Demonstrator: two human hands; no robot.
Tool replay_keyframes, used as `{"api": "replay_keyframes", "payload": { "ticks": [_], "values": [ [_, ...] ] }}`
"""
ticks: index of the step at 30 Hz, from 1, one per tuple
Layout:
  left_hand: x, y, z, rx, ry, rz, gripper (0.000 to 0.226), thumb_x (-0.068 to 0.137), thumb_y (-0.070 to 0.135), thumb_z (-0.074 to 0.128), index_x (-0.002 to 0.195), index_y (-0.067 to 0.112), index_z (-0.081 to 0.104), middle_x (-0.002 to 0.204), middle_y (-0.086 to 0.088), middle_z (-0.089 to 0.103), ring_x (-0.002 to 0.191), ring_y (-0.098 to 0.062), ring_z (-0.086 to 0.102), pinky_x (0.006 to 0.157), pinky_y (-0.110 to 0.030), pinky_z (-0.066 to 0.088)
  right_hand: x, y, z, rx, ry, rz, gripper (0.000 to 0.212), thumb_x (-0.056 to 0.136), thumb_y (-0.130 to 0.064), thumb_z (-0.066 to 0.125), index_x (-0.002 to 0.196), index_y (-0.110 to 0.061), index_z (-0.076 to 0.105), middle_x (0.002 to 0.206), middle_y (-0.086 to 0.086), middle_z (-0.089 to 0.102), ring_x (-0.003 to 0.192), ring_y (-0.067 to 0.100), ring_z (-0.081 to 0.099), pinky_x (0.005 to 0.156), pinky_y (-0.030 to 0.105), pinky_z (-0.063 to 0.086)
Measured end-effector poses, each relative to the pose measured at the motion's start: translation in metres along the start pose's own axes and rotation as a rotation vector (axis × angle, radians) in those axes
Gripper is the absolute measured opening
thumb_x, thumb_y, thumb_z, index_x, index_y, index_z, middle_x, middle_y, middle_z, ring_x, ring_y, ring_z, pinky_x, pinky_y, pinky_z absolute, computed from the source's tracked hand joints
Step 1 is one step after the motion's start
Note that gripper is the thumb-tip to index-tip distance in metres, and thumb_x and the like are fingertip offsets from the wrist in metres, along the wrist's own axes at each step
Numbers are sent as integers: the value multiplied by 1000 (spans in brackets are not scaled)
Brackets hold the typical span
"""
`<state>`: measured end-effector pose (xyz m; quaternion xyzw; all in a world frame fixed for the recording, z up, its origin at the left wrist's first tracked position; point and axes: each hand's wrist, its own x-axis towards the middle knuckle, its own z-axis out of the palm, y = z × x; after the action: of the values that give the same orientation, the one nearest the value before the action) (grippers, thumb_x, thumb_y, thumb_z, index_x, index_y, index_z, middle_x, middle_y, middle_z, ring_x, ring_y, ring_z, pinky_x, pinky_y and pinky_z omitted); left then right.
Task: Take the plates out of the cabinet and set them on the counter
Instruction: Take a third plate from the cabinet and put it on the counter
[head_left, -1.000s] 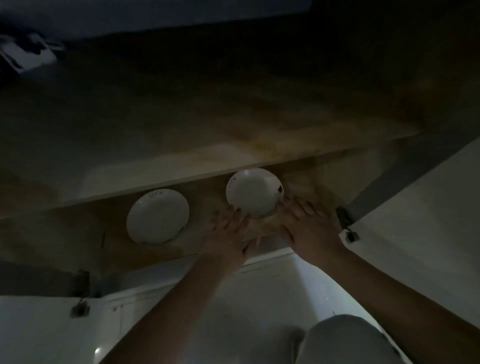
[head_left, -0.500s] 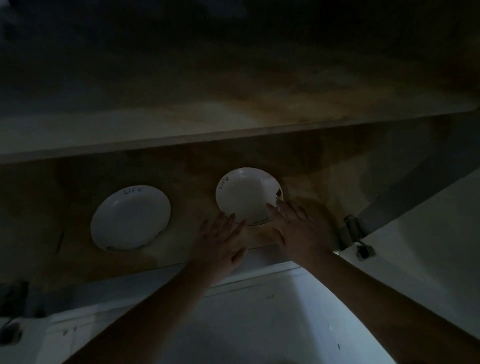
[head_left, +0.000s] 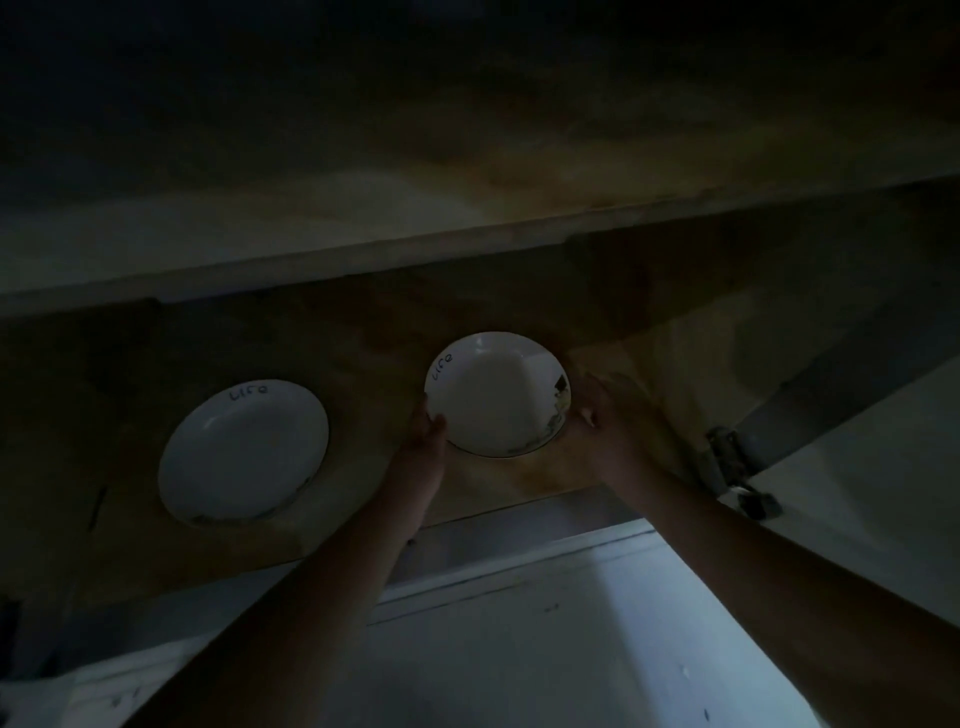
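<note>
A white plate (head_left: 496, 395) with dark handwriting near its rim sits on the lower cabinet shelf (head_left: 519, 480), tilted slightly toward the camera. The left hand (head_left: 423, 434) grips its left edge, thumb curled over the rim; the right hand (head_left: 605, 426) grips its right edge, thumb against the rim by a small dark mark. A second white plate (head_left: 244, 449), with the same sort of handwriting, lies flat on the same shelf, well apart to the left, untouched. Above both runs the pale front edge of an upper shelf (head_left: 363, 254). To the right, a metal hinge (head_left: 732, 462) joins the cabinet to its open white door (head_left: 857, 467). Below the shelf a white surface (head_left: 545, 649) shows between the forearms. The scene is very dim.
</note>
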<state>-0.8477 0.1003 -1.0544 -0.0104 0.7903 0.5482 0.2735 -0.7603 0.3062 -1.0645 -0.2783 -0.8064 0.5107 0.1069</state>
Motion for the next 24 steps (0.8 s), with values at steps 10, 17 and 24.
{"api": "replay_keyframes", "payload": {
  "ticks": [10, 17, 24],
  "values": [
    [17, 15, -11, -662, -69, -175, 40, 105, 46, 27, 121, 25, 57, 122, -9, 63, 107, -24, 62, 90, -42, 48, 28, 0, 3, 635, -119, 424, 25, 102, -40, 39, 111, -29, 60, 116, -4, 63, 103, 13, 61, 82, 31, 51],
    [28, 9, -16, -664, -162, -290, 54, 99, 60, 29, 122, 21, 59, 109, -5, 70, 94, -24, 67, 69, -41, 55, 36, -12, -3, 538, -119, 487, 35, 99, -36, 41, 115, -15, 64, 125, 10, 64, 116, 29, 58, 100, 45, 48],
    [21, 4, -34, -590, -138, -281, 39, 95, 51, 49, 119, 24, 64, 112, -5, 73, 101, -27, 67, 71, -45, 57, 21, -20, 1, 557, -162, 550, 22, 100, -29, 45, 104, -18, 64, 118, 9, 66, 112, 28, 60, 91, 42, 52]
  ]
}}
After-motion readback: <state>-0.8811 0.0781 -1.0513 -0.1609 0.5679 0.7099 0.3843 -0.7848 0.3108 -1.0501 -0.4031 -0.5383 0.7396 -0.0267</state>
